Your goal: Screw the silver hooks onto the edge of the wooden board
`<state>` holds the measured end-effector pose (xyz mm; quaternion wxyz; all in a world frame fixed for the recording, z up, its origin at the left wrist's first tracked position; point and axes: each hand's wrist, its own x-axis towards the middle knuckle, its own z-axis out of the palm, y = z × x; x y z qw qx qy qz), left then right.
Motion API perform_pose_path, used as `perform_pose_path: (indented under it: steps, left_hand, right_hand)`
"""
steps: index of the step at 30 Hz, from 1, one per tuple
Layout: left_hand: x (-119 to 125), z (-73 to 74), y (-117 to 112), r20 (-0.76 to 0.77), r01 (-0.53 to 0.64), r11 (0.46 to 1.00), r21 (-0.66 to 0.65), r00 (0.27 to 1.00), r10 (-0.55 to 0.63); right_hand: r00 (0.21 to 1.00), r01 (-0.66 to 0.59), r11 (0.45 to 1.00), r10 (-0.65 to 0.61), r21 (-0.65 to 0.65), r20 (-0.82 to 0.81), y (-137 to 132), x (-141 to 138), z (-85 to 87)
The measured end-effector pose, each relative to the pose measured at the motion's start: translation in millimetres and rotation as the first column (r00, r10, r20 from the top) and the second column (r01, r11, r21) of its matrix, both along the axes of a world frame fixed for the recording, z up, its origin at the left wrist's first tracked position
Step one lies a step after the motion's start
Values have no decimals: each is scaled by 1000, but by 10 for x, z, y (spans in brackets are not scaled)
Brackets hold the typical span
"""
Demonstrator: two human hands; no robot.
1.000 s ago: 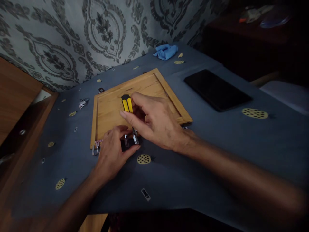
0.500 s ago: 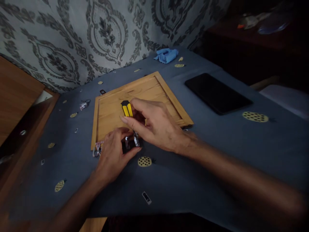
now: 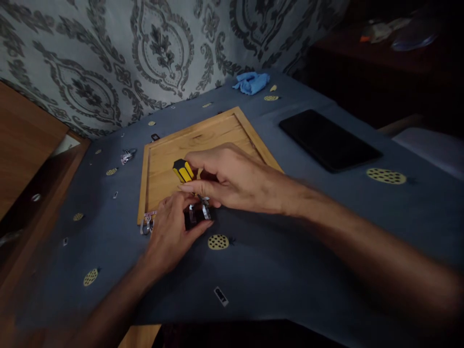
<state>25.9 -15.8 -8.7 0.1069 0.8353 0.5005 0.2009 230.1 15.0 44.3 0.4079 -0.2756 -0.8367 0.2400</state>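
A screwdriver with a yellow and black handle is in my right hand, its fingers closed round the handle. It tilts with the butt end up and to the left, and its tip is hidden by my fingers. My left hand curls round a shiny metal fitting at the near edge of a framed wooden panel, thumb below and fingers above. Another metal fitting shows at the panel's near left corner, just left of my left hand.
The panel lies on a blue cloth printed with pineapples. Loose metal pieces lie to the left. A black tablet-like slab is on the right, a crumpled blue cloth at the back. A patterned curtain hangs behind.
The screwdriver's handle has tipped further to the left and slightly down. My right hand has turned and flattened with it. My left hand stays at the metal fitting.
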Motion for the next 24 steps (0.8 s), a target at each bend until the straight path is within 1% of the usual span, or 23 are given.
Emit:
perform_pose_path:
  steps: [3, 7, 11, 13, 15, 16, 17, 18, 19, 21, 24]
  left_hand:
    - [-10, -8, 2, -3, 3, 1000, 8, 1000, -3]
    - [-14, -7, -2, -17, 9, 1000, 25, 1000, -8]
    - [-11, -3, -10, -28, 11, 999, 35, 1000, -10]
    - [-12, -4, -12, -30, 4, 999, 33, 1000, -3]
    - [-15, -3, -12, -22, 9, 1000, 22, 1000, -9]
    - [-16, -2, -12, -16, 15, 1000, 14, 1000, -15]
    - [-16, 0, -12, -12, 20, 1000, 5, 1000, -20]
    - [-16, 1, -13, -10, 23, 1000, -4, 1000, -23]
    - [-16, 3, -14, -11, 22, 1000, -8, 1000, -22]
    - [-14, 6, -15, -18, 20, 1000, -4, 1000, -20]
    - [-10, 10, -15, -18, 33, 999, 8, 999, -33]
  right_hand:
    - [996, -67, 997, 68, -33, 57, 54, 20, 70]
    - [988, -97, 993, 104, -71, 111, 86, 28, 121]
    - [981, -113, 991, 123, -77, 147, 60, 23, 117]
    - [992, -79, 995, 85, -68, 95, 21, 19, 91]
    - [998, 3, 995, -9, -95, -62, -24, 20, 63]
    - [982, 50, 992, -70, -120, -173, -44, 25, 53]
    - [951, 89, 986, -127, -143, -283, -61, 33, 49]
    - [914, 122, 980, -172, -157, -366, -73, 44, 49]
    - [888, 148, 976, -202, -160, -412, -82, 57, 53]
    - [880, 184, 971, -230, -150, -415, -91, 80, 63]
    - [918, 211, 968, -245, -140, -313, -97, 96, 61]
